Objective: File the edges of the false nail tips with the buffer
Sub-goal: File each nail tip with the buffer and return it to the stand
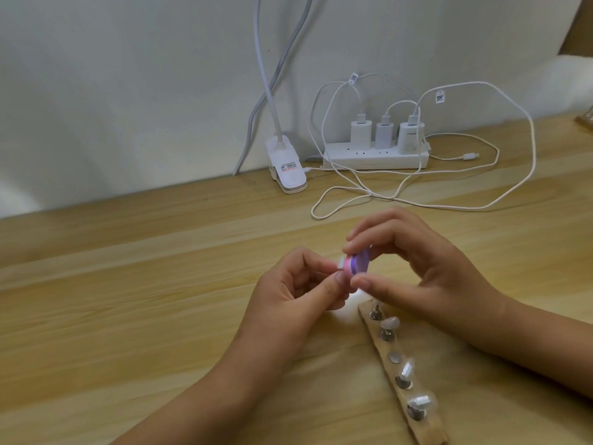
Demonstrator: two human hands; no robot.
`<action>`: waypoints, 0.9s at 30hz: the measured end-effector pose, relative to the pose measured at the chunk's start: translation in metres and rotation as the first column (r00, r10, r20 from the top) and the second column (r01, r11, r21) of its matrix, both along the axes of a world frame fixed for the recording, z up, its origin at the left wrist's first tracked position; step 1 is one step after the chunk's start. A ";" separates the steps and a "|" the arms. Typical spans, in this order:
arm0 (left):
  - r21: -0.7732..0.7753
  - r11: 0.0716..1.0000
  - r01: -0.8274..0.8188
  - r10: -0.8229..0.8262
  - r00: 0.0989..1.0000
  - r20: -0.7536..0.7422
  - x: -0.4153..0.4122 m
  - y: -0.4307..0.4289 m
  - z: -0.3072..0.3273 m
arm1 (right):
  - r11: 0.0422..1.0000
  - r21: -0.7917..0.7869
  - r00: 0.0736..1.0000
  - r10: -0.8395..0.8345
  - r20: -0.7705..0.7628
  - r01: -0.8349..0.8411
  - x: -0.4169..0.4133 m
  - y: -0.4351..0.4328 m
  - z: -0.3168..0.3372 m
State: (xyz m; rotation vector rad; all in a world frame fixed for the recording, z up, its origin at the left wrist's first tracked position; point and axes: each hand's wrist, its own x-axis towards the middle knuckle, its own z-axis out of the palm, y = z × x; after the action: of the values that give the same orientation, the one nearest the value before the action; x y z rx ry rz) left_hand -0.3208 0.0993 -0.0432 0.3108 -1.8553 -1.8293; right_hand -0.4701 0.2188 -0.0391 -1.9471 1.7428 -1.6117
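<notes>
Works at centre of frame, both hands raised just above the wooden table (160,284). Grips a pink-and-purple buffer (360,263) with the right hand (417,268), thumb on the near side, fingers curled over the far side. Pinches a small whitish false nail tip (340,263) with the left hand (295,284), between thumb and curled fingers. Holds the hands close together, thumbs almost touching, tip set against the left end of the buffer. Cannot tell which edge of the tip meets the buffer: too small, blurred.

Lower right of frame: long tan holder strip (430,428) flat on the table, running diagonally from under the right hand toward the bottom edge. Along it, a row of metal studs (403,382). Three mounted nail tips (390,323) on studs, clear or whitish. One bare metal disc (394,357) mid-row. Top stud partly hidden by the right hand.

Upper centre, against the wall (128,91): white power strip (375,157) with three white chargers (361,131) plugged in. White cables (513,139) looped over the table to the right. Just left of the power strip, a white clip lamp (287,168), neck rising out of the top of frame.
</notes>
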 end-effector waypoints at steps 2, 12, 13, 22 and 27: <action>-0.005 1.000 0.002 -0.002 1.000 -0.004 0.000 0.000 0.000 | 0.999 -0.006 0.998 0.035 -0.058 -0.036 0.001 0.000 -0.001; -0.010 1.000 -0.005 0.005 1.000 0.009 0.000 0.000 0.000 | 1.000 -0.004 1.000 -0.012 0.006 0.012 -0.002 -0.001 -0.002; -0.021 1.000 -0.010 0.010 1.000 0.012 0.000 0.000 0.000 | 1.000 -0.005 1.000 -0.019 0.022 0.019 -0.002 -0.001 -0.001; -0.059 0.998 -0.013 0.014 1.000 0.026 -0.001 -0.001 -0.002 | 1.000 -0.009 1.000 0.025 -0.006 -0.025 0.000 0.000 -0.002; -0.060 0.998 -0.019 0.021 0.999 0.036 0.000 -0.001 -0.003 | 1.000 -0.008 0.997 0.016 0.081 -0.015 -0.003 -0.002 -0.001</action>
State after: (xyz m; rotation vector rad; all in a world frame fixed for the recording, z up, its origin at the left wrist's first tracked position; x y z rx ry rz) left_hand -0.3210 0.0980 -0.0460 0.3426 -1.9202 -1.7625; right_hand -0.4730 0.2170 -0.0404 -1.8657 1.6907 -1.6691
